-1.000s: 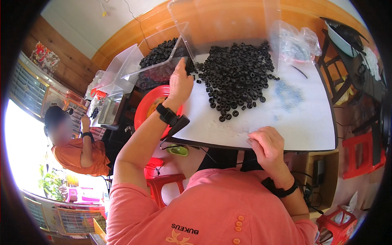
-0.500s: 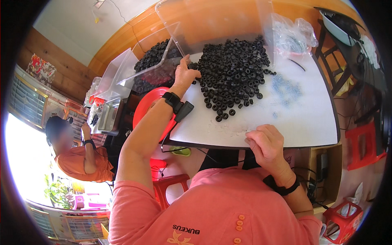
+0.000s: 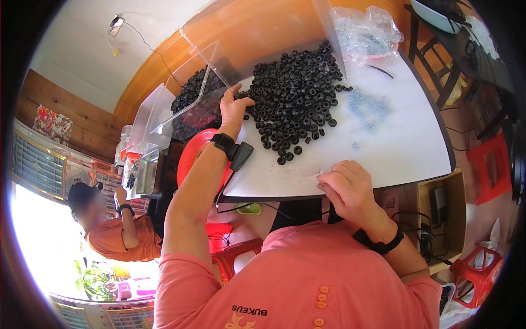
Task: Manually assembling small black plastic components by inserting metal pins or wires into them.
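A heap of small black ring-shaped pieces with holes [image 3: 296, 93] lies on the white tabletop [image 3: 307, 170]. At the heap's left edge is my left hand [image 3: 234, 109], thumb and forefinger apart, beside the rim of a clear plastic bin [image 3: 204, 90]. No piece shows in that hand. My right hand [image 3: 349, 189] is over the table's near edge, its fingers curled and the thumb pressed to the forefinger. Whatever sits at its fingertips is too small to make out. A few loose pieces lie at the heap's near end.
More black pieces [image 3: 189, 98] fill a container at the left, behind a red basin [image 3: 192, 156]. A clear plastic bag [image 3: 367, 33] stands at the far right, near blue specks [image 3: 370, 109] on the table. Another person [image 3: 118, 230] sits at the left. Red stools [image 3: 487, 170] stand right.
The whole view has shifted a little, so the table and heap appear further left. Both hands keep nearly the same pose and place against the table.
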A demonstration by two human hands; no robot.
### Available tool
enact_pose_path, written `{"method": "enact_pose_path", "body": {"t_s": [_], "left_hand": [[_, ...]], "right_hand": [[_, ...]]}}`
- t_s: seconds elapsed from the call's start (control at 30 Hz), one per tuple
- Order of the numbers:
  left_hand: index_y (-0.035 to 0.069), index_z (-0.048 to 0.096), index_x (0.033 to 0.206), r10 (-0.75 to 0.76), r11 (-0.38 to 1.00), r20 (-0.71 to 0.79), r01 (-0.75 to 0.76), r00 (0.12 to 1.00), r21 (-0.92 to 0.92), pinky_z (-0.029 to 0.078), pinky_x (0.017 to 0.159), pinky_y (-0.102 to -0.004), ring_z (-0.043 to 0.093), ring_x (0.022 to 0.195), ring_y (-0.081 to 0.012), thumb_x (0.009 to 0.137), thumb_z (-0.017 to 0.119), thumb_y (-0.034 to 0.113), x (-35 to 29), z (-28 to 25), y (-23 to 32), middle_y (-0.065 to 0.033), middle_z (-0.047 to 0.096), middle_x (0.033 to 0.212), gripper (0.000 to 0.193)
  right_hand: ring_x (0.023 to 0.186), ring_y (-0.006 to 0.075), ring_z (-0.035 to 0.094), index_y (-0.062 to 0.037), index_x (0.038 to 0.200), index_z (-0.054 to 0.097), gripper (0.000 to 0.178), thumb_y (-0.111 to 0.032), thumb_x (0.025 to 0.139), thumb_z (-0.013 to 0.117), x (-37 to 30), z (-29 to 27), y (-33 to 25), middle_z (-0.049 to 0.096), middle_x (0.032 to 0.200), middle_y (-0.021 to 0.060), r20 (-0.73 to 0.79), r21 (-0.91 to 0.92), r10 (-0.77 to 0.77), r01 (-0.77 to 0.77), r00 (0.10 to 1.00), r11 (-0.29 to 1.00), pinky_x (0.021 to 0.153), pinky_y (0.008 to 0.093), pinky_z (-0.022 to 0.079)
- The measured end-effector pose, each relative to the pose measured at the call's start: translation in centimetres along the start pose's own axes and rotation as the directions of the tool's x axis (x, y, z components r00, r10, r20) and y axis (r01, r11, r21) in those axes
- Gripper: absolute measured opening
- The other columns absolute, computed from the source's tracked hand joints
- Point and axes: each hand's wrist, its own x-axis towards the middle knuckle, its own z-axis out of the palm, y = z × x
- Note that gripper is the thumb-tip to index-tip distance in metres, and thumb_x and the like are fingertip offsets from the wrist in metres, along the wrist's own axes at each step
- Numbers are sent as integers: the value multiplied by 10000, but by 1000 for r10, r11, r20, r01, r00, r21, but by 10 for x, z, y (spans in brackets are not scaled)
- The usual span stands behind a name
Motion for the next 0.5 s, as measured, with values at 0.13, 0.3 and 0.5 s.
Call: {"method": "enact_pose_path", "body": {"t_s": [0.13, 0.3, 0.5], "left_hand": [[-55, 579, 1290, 0, 997, 47, 4, 999, -75, 463, 931, -301, 599, 1069, -214, 638, 734, 85, 7, -6, -9, -149, 644, 1177, 685], [-67, 575, 1291, -53, 995, 84, 60, 995, -76, 460, 938, -298, 604, 1070, -213, 625, 726, 99, 11, -8, -11, -166, 646, 1178, 703], [-67, 592, 1268, 38, 997, -15, -37, 999, 67, 480, 896, -305, 626, 987, -235, 602, 733, 141, 8, -6, -30, -178, 667, 1070, 712]], "right_hand": [[729, 266, 562, -60, 868, 601, 192, -13, 718, 713, 0, -1, -1, 547, 760, 70, 4, -14, -8, 8, 1000, 1000, 639, 372, 428], [725, 266, 564, -59, 866, 599, 194, -13, 715, 712, 1, -1, -2, 550, 759, 71, -5, -17, -11, 11, 1000, 1000, 638, 372, 429], [669, 293, 541, -50, 864, 615, 189, -8, 720, 731, -1, 1, -2, 545, 733, 94, -42, 11, -31, 31, 999, 999, 602, 385, 435]]}}
